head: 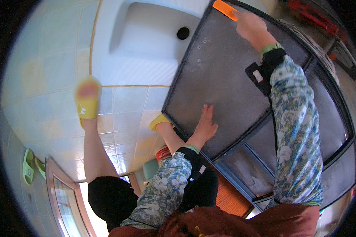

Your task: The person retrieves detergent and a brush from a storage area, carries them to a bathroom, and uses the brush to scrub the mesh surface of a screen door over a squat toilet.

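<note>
A large dark-framed mesh window screen (222,71) leans across the view, wet-looking, with several small round droplets or bubbles near its upper left. At its top edge, my right hand (250,26) is closed around an orange strip-shaped tool (225,9), perhaps a brush or scraper; its working side is hidden. My left hand (206,126) lies on or just over the lower left part of the mesh, fingers extended and holding nothing. Both forearms wear floral sleeves with black wrist straps.
A white ceramic squat toilet (154,35) with a dark drain hole is set in the tiled floor (121,103). My feet wear yellow slippers (87,109). Green slippers (28,166) stand left by a framed glass door (63,204). A red container (163,153) sits near my leg.
</note>
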`<action>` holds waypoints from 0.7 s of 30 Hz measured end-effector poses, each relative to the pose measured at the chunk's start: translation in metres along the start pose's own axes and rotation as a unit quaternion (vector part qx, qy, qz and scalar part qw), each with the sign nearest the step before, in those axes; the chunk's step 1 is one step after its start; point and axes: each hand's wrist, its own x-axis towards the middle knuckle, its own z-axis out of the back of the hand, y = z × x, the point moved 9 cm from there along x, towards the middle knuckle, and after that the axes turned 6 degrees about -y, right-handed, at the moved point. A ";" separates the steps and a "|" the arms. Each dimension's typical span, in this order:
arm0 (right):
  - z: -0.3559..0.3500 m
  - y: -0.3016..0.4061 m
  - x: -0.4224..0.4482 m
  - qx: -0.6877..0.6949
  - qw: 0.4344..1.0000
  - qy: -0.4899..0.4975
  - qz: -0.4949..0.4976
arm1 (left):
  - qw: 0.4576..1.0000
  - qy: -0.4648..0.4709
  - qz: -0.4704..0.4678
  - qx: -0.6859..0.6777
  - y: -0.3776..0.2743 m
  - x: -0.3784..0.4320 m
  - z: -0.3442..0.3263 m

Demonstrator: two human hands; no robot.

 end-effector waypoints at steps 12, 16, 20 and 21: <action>0.084 -0.127 -0.193 -0.034 0.977 0.029 -0.207 | 0.999 0.010 0.035 0.030 -0.034 -0.009 -0.023; 0.009 -0.057 -0.244 0.028 0.988 0.145 -0.039 | 0.999 0.015 0.026 0.032 -0.050 -0.004 -0.023; 0.017 -0.078 -0.249 0.038 0.993 0.108 -0.014 | 0.999 0.008 0.021 0.026 -0.048 -0.006 -0.032; 0.025 -0.097 -0.234 -0.029 0.988 0.137 -0.060 | 0.999 0.014 0.030 0.034 -0.042 -0.008 -0.038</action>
